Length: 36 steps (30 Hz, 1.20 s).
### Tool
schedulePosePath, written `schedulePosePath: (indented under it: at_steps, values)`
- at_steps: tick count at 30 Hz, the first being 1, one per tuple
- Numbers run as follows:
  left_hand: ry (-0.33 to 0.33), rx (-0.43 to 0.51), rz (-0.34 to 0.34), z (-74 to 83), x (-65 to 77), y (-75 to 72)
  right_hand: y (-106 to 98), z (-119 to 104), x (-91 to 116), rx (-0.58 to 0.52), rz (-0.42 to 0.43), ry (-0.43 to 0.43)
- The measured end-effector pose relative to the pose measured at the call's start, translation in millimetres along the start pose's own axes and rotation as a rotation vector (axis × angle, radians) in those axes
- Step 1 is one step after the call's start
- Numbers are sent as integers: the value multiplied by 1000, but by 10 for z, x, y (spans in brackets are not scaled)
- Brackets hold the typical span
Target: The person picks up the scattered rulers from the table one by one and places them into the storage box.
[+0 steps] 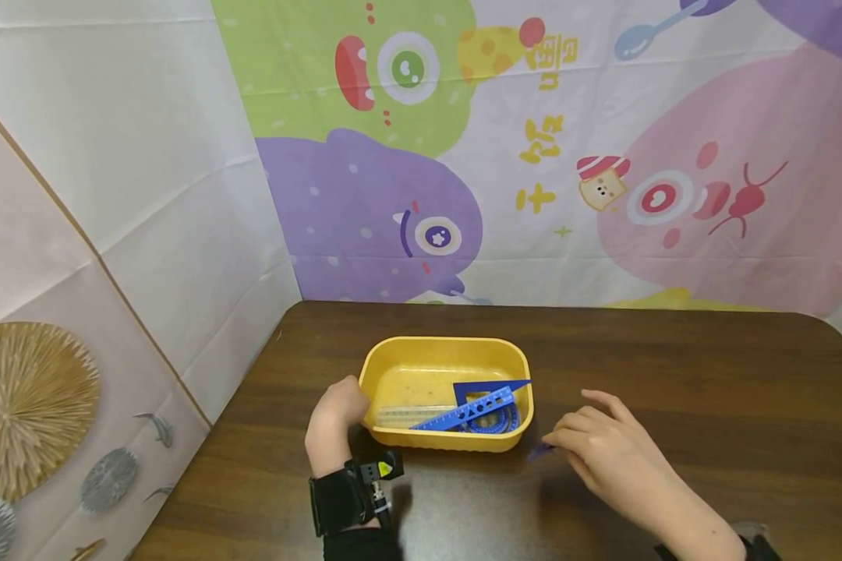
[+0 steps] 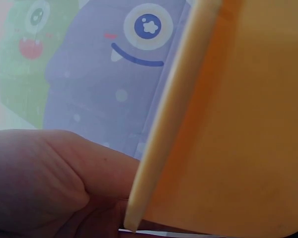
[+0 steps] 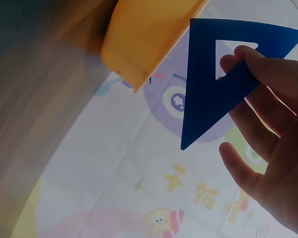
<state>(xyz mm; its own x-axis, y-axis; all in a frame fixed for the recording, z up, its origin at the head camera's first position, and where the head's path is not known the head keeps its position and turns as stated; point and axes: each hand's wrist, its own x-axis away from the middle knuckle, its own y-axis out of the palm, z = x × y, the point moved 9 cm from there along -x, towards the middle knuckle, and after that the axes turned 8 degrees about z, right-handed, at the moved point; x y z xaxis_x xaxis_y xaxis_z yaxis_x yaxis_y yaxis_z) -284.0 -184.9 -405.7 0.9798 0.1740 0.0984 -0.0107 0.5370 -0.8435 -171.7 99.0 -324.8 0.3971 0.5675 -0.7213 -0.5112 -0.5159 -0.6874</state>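
Observation:
A yellow plastic basket (image 1: pixel 456 442) stands on the table. In it lie a blue straight ruler (image 1: pixel 463 411), a blue protractor (image 1: pixel 514 418), a blue set square (image 1: pixel 487 386) and a clear ruler (image 1: pixel 407 415). My left hand (image 1: pixel 338 409) holds the basket's left side; its fingertips are hidden there, and the left wrist view shows the hand (image 2: pixel 64 173) against the yellow wall (image 2: pixel 238 124). To the right of the basket, my right hand (image 1: pixel 606 444) pinches another blue set square (image 3: pixel 201 89) between thumb and fingers, clear of the basket.
The brown wooden table (image 1: pixel 744 389) runs past the basket on both sides. Behind it hangs a cloth with cartoon monsters (image 1: pixel 386 210), and a pale patterned cloth (image 1: pixel 147 234) hangs on the left. A black wrist strap with a camera (image 1: pixel 344 495) sits on the left forearm.

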Motion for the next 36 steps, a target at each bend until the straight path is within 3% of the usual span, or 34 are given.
schedulePosePath:
  at_steps: [6,16,29,36]
  values:
    - [10,-25,-1,14,-7,8,27,-50,-67,-23,34,-12]
    - [17,-33,-3,27,-7,13,187,-82,-151,-67,-32,92]
    - [6,-22,-4,10,2,-4,463,-182,-214,-104,-62,75]
    - [10,-17,-5,16,4,1,557,-253,-237,-76,9,42]
